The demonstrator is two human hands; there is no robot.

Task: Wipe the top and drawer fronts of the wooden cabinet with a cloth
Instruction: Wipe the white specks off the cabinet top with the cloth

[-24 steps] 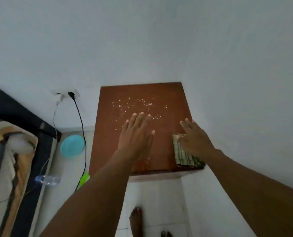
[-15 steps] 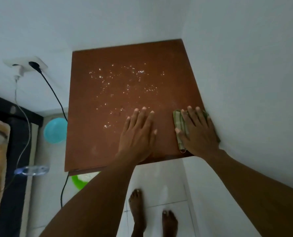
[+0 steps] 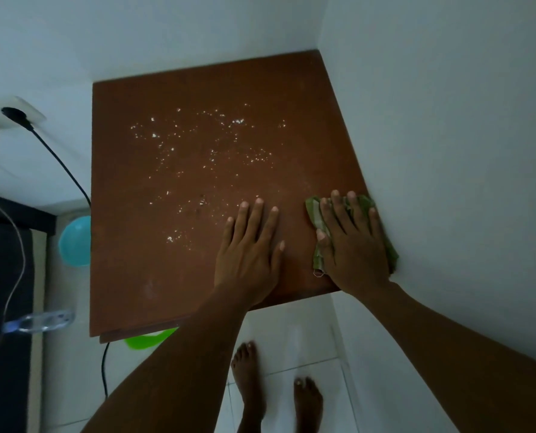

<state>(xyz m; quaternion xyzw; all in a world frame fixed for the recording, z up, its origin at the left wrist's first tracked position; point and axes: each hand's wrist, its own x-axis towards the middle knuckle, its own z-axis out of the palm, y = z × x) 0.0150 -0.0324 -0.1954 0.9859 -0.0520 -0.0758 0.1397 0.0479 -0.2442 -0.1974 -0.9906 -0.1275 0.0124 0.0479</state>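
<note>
One cloth (image 3: 314,215) under right hand (image 3: 354,250), left hand (image 3: 248,256) beside, one cabinet (image 3: 154,270)

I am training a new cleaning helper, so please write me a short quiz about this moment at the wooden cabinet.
1. True or false: the right hand lies flat on the green cloth.
2. Where are most of the white crumbs on the cabinet top?
A) under the cloth
B) in the middle, left of the cloth
C) at the near left corner
3. What does the left hand hold?

Key: 1 true. 2 B. 3 nothing; it rests flat on the wood beside the cloth.
</note>
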